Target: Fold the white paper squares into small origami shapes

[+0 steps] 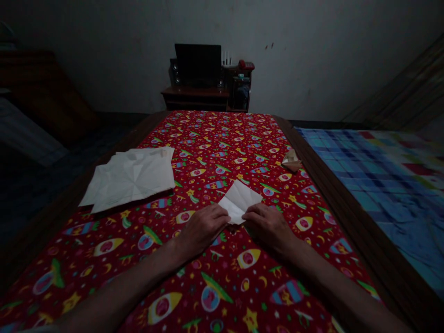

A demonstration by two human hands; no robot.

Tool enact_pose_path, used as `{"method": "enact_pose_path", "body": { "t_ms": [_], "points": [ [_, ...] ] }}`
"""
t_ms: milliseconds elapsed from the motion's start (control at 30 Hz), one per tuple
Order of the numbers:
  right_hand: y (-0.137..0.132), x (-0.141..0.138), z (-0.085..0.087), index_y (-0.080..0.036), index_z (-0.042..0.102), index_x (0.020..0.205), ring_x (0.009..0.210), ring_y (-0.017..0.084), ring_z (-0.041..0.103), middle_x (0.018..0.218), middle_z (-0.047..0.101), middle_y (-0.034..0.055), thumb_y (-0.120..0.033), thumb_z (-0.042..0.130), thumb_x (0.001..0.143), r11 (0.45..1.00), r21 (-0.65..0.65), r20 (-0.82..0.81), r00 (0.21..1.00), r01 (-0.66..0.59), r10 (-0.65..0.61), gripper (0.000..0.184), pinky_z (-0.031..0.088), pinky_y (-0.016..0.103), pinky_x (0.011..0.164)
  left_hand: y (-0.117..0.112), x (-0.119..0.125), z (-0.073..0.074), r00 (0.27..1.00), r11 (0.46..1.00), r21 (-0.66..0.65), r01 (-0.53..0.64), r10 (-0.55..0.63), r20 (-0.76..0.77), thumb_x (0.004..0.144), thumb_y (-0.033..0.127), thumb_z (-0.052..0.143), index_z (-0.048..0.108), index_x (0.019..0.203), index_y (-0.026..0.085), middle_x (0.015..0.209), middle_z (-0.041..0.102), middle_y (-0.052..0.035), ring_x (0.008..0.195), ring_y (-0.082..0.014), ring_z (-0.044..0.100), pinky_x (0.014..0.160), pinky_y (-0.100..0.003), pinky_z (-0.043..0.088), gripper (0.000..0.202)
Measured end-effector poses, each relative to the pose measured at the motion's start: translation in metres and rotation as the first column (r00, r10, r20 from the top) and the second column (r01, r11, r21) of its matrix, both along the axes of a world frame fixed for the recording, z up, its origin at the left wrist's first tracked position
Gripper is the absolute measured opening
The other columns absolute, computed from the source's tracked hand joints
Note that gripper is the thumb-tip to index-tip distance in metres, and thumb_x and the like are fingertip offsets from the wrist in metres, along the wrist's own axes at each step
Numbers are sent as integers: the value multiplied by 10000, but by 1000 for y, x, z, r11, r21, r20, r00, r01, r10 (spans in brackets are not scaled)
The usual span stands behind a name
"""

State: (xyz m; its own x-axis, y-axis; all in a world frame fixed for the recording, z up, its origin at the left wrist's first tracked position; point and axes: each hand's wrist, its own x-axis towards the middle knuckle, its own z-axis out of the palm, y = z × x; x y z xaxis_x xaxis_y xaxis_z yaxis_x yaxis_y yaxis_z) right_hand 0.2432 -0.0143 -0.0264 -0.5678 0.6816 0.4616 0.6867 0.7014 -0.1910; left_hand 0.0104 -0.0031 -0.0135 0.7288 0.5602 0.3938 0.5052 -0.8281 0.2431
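Observation:
A small folded white paper (239, 200) lies on the red patterned tablecloth (222, 138) in front of me. My left hand (204, 225) rests on the cloth with its fingertips pinched on the paper's left near edge. My right hand (268, 223) presses its curled fingers onto the paper's right near edge. Both forearms lie along the table toward me.
Creased white sheets (133, 178) lie stacked to the left. A small folded tan paper piece (291, 160) sits near the table's right edge. A blue checked mattress (381, 185) runs along the right. A dark cabinet with a screen (197, 69) stands against the far wall.

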Motion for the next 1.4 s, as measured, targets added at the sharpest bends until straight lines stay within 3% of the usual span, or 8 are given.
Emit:
{"method": "enact_pose_path", "body": {
  "t_ms": [133,367,500,700,900,1400],
  "points": [
    [-1,8,-1,-199,656,856,734,135,590,858,632,56,-299,500,902,968,-250,-190,980,10,-59,190,456,237,619,-1,1,-1,995,994,-98,-41,49,81,934,222,441,631,933,161,940,625,-66,889,-160,564,771,-286,473,199],
    [-1,7,7,-197,655,782,709,145,596,787,623,40,-294,519,885,921,-386,-224,963,55,-152,196,470,254,624,3,7,-7,949,929,-354,-105,200,245,894,238,524,654,791,164,868,628,-34,804,-131,586,739,-250,465,182],
    [-4,1,10,-194,626,783,704,141,575,770,611,28,-266,506,889,937,-331,-196,963,113,-186,176,450,256,635,10,11,-8,942,909,-388,-151,252,223,880,227,525,617,736,163,801,614,-15,732,-123,579,686,-240,458,182],
    [-4,-1,4,-192,584,756,691,146,550,748,588,25,-274,504,887,950,-260,-152,964,172,-216,174,421,260,625,11,16,-1,940,914,-269,-303,334,75,870,224,499,515,702,167,761,526,-4,655,-119,518,598,-235,412,178],
    [-3,-2,2,-184,575,781,712,160,545,759,593,34,-265,513,880,940,-269,-129,959,211,-253,142,403,272,641,11,15,-5,953,936,-221,-275,296,70,875,226,485,488,744,178,806,500,-2,681,-123,507,595,-239,405,139],
    [-5,-5,7,-178,560,757,717,158,532,755,580,36,-251,491,891,933,-282,-117,957,225,-266,168,382,270,649,10,15,-3,961,937,-249,-247,269,58,896,203,452,457,752,174,818,468,-1,703,-123,485,627,-253,399,146]
  ]
}}
